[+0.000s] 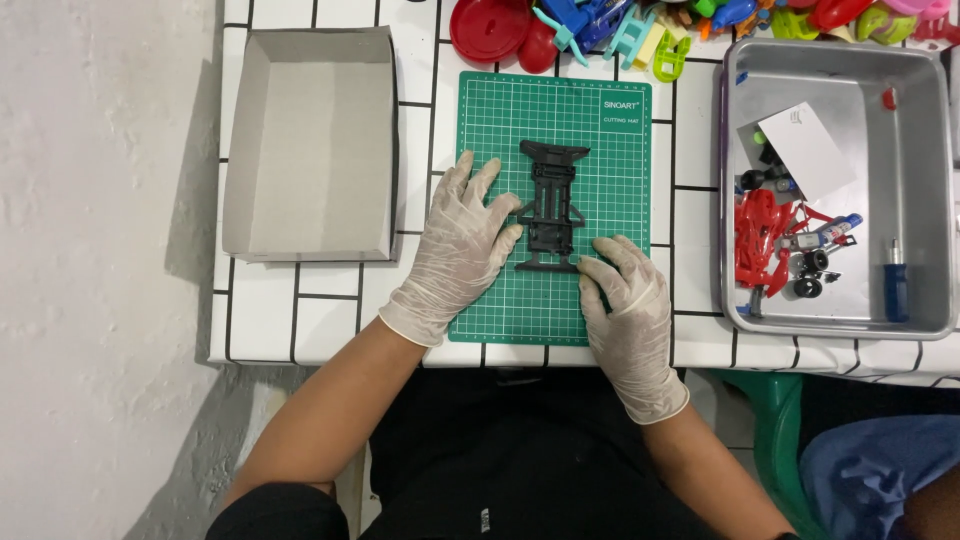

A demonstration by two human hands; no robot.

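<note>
Black toy-car chassis (551,207), long axis away from body, between flat open left hand (462,245) and right hand (627,300); left apparently nearer, fingertips touching.

looks like a small hobby workbench in a home: a white tiled table (330,300), a green cutting mat (620,170) at the centre, a metal tray (915,190) of small parts at three o'clock, bright plastic toys (640,30) heaped at twelve.
</note>
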